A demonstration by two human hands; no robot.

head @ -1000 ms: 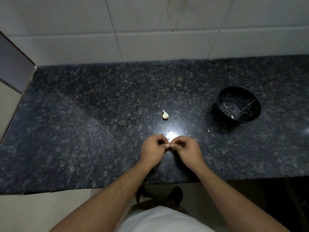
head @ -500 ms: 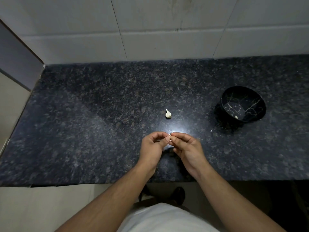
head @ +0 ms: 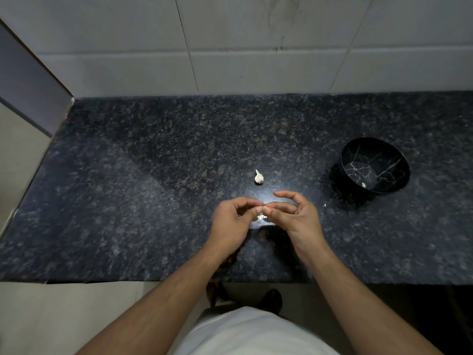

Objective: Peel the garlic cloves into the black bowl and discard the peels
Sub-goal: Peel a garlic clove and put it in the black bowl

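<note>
My left hand (head: 231,221) and my right hand (head: 294,213) meet fingertip to fingertip just above the dark granite counter (head: 128,201). Between them they pinch a small garlic clove (head: 262,209), mostly hidden by the fingers. A pale bit of peel (head: 259,219) shows just below the fingertips. A second, unpeeled clove (head: 258,177) lies on the counter a little beyond my hands. The black bowl (head: 374,168) with pale crack-like lines stands at the right, holding one peeled clove (head: 363,185).
A tiny white scrap (head: 324,205) lies on the counter between my right hand and the bowl. A tiled wall (head: 256,60) rises behind the counter. The counter's front edge runs just under my forearms, with floor and my feet below.
My right hand's fingers have opened out while its fingertips stay on the clove. A bit of peel now shows below the fingertips. The view has shifted slightly to the left.
</note>
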